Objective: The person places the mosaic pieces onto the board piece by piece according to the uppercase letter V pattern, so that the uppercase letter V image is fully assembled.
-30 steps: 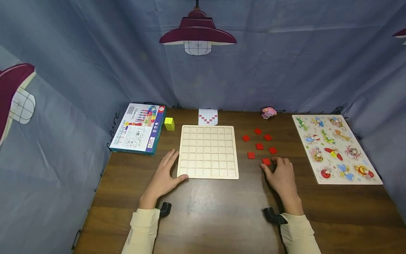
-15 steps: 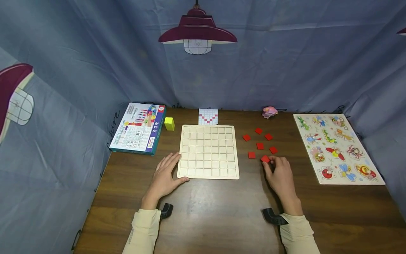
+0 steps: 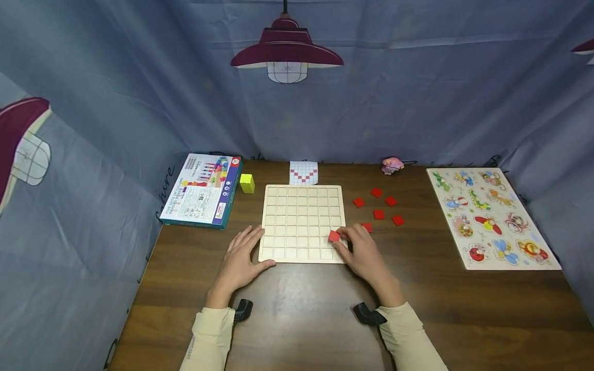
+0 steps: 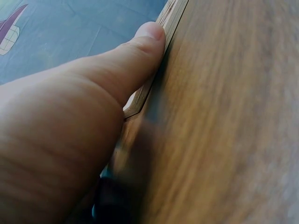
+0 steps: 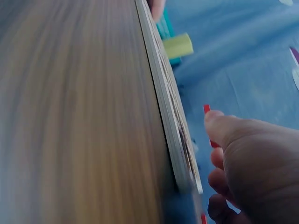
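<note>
A pale wooden grid board (image 3: 301,219) lies on the table in the head view. My right hand (image 3: 366,257) pinches a red square tile (image 3: 333,236) by its edge over the board's lower right part. The right wrist view shows that tile (image 5: 207,109) between thumb and fingers, held above the board's edge (image 5: 166,102). At the board's lower left corner rests my left hand (image 3: 238,265), fingers spread and fairly straight along the side. In the left wrist view its thumb (image 4: 140,49) touches the front edge. Several loose red tiles (image 3: 378,215) lie right of the board; one is partly hidden behind my right hand.
Behind the board is a white card (image 3: 303,173) with a red V-shaped grid pattern. A yellow block (image 3: 247,184) and a flat box (image 3: 201,190) stand to the left. At the back right sit a pink figurine (image 3: 392,165) and an insect puzzle board (image 3: 492,219).
My right hand has picked up the nearest red tile from the table and carried it left over the board. My left hand stays at the board's corner.
</note>
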A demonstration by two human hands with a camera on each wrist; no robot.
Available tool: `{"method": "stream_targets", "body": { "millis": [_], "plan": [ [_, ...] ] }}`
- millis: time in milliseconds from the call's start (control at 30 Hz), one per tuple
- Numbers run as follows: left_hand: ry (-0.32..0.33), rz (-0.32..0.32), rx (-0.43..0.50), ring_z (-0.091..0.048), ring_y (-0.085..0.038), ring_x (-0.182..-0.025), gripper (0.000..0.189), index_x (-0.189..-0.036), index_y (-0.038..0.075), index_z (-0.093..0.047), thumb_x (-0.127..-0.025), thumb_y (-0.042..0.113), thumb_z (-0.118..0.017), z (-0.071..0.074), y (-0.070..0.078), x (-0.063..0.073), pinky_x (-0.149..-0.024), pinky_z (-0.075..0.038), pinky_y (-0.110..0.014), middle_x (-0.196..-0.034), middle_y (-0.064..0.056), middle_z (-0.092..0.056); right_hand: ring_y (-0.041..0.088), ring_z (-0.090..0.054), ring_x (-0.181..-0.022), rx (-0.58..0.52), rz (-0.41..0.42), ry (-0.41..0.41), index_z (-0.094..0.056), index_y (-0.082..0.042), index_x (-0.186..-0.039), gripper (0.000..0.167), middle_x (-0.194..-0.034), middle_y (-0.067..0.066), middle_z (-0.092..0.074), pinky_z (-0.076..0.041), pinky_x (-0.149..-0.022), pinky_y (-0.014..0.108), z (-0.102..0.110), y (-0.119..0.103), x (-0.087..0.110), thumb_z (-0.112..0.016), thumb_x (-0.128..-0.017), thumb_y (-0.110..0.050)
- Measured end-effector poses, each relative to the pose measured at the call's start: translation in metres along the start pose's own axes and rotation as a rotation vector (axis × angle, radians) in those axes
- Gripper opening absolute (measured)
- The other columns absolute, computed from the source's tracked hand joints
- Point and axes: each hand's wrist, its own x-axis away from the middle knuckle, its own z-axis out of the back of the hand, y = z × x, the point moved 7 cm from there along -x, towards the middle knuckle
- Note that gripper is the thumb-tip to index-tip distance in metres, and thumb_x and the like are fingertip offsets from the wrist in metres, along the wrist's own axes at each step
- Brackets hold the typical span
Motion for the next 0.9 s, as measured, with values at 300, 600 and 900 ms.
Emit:
{"method": "stream_targets", "body": {
  "millis": [300,600,900],
  "plan": [
    [-0.021,0.01,0.007,-0.025,-0.031,-0.157,0.093,-0.158,0.017,-0.041,-0.082,0.055,-0.08,0.001,0.001,-0.002,-0.127,-0.016,-0.06,-0.165,-0.004,-0.039,0.02,-0.055,-0.092,-0.011,0.058,-0.155,-0.071,-0.009,-0.108,0.023,-0.097,0.003,-0.064,-0.05,-0.083,0.036,-0.037,-0.035,-0.024,-0.079,-0.091,-0.023],
    [-0.035,0.022,0.0,-0.024,-0.03,-0.157,0.093,-0.158,0.018,-0.04,-0.082,0.056,-0.079,-0.002,-0.001,0.002,-0.127,-0.016,-0.06,-0.165,-0.003,-0.038,0.02,-0.056,-0.093,0.061,0.065,-0.27,-0.072,-0.015,-0.111,0.022,-0.098,-0.002,-0.065,-0.05,-0.086,0.039,-0.056,-0.042,-0.024,-0.076,-0.093,-0.027],
    [-0.013,0.012,0.003,-0.026,-0.031,-0.157,0.093,-0.158,0.018,-0.041,-0.082,0.056,-0.08,0.0,0.0,0.0,-0.126,-0.018,-0.062,-0.165,-0.003,-0.039,0.02,-0.057,-0.093,0.055,0.05,-0.255,-0.073,-0.015,-0.11,0.02,-0.1,-0.002,-0.068,-0.05,-0.087,0.038,-0.057,-0.045,-0.028,-0.075,-0.093,-0.025]
  ]
}}
